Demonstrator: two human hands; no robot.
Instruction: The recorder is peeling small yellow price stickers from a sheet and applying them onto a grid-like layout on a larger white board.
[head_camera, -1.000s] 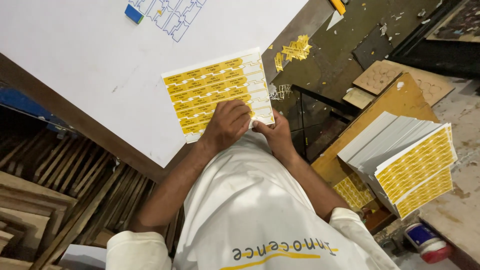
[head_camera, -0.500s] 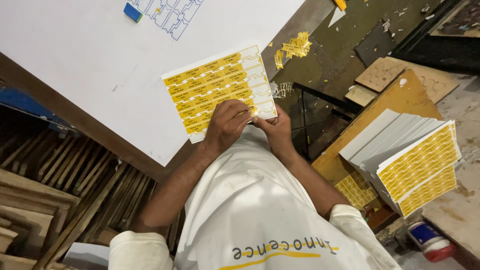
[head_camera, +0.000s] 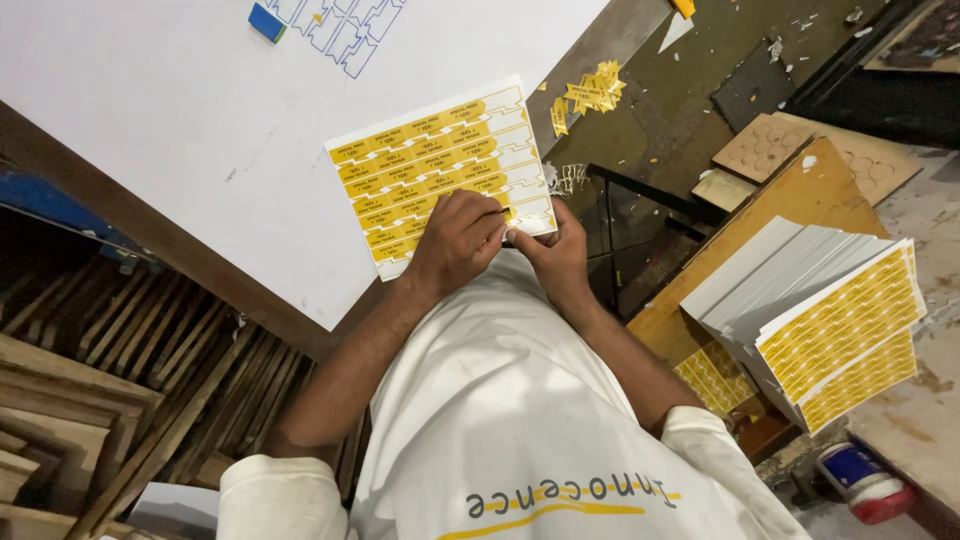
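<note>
Two hands meet at the near corner of one sheet of yellow labels, which lies flat on a white tabletop close to its near edge: left hand curled with fingertips pressed together on the sheet, right hand pinching the sheet's corner, the two hands touching. One small pile of loose yellow labels sits on the dark surface beyond the tabletop's right edge; one fanned stack of label sheets rests on a brown board well apart to the right.
</note>
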